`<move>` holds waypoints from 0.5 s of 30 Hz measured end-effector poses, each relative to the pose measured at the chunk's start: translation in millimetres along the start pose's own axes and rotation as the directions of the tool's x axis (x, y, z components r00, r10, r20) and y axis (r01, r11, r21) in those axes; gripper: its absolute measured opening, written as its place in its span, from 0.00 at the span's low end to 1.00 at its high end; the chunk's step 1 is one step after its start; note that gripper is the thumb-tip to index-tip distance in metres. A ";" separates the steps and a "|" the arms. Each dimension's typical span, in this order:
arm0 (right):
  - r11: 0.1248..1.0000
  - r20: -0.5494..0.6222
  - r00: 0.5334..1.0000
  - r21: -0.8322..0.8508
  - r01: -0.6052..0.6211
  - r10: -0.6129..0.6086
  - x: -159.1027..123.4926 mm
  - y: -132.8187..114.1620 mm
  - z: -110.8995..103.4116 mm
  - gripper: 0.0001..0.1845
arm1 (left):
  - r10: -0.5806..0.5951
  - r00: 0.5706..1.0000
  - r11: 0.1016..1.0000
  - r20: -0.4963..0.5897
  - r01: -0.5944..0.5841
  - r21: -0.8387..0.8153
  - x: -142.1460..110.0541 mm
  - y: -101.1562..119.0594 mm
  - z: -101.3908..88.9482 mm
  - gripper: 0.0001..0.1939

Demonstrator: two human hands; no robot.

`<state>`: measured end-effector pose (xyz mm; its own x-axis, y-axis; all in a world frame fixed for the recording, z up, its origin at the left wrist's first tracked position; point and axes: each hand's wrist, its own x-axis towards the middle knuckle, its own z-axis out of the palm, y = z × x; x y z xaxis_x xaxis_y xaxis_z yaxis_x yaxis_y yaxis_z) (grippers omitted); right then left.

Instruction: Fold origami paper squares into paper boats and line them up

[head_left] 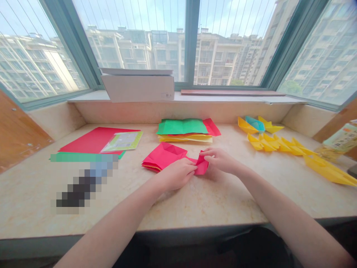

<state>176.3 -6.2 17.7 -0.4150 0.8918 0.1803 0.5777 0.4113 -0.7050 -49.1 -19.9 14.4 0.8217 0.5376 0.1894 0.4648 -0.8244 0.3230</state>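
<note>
**Both hands pinch a folded red paper [164,154] on the marble sill [41,193].**
Head view: the left hand [177,173] and right hand [219,160] press their fingers together on its flap at centre; an uneven pinch could misplace a crease or tear it.

"Anything readable from here?"

"Barely. There's a small printed label [167,95] on the white cardboard box [136,89] on the windowsill [223,98], but it's too tiny to make out."

"And that packet [340,138] at the end of the worktop [167,208]?"

"Printed lettering, yes — too blurred to read."
</note>
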 end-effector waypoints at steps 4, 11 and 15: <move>0.999 0.012 0.999 0.034 -0.036 0.036 -1.1 1.1 -6.6 0.16 | 0.057 0.998 0.998 0.017 -0.057 -0.005 -1.3 5.5 -1.5 0.13; 0.998 -0.026 0.999 -0.050 -0.047 0.046 -2.6 13.6 10.5 0.19 | 0.079 0.997 0.995 0.020 -0.078 -0.065 -2.6 14.3 -0.7 0.14; 0.995 -0.090 0.996 -0.091 -0.030 0.022 -3.2 19.9 22.2 0.25 | 0.092 0.995 0.994 0.034 -0.089 -0.067 -2.6 16.7 -1.1 0.14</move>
<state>173.5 -5.1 -12.2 -0.3371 0.9139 0.2261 0.6513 0.3998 -0.6450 -43.8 -34.9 20.4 0.8716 0.4534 0.1862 0.3667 -0.8553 0.3661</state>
